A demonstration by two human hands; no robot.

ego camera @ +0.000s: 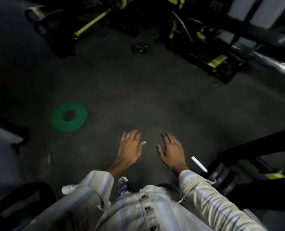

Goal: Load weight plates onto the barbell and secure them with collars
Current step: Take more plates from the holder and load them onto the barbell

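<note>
Dim gym floor point(155, 100), seen from above the standing person. Dark rubber flooring fills the middle of the view; black machines with yellow-green trim point(216, 61) stand along the far side. At upper right a chrome bar point(271, 61) runs off the edge of the view, probably a barbell sleeve, though no plate or collar can be seen on it here. A green weight plate point(69, 116) lies flat on the floor to the person's left, well apart from both hands. A smaller dark plate point(140, 47) lies further off, near the machines; it is blurred. At lower right a short silver bar end point(199, 164) projects from a dark round mass that may be loaded plates; this cannot be told for certain.

The left hand point(130, 148) and right hand point(172, 151) are held out in front of the body, palms down, fingers spread wide, holding nothing and touching nothing. Striped shirt cuffs point(98, 180) cover both wrists, and one shoe point(123, 183) shows between them.

Step in hand, as judged: between loads, with a plate yet to be fetched. The next move would call for turning left, bending to the green plate, gripping its rim, and carrying it to a bar end. No collar is visible.
</note>
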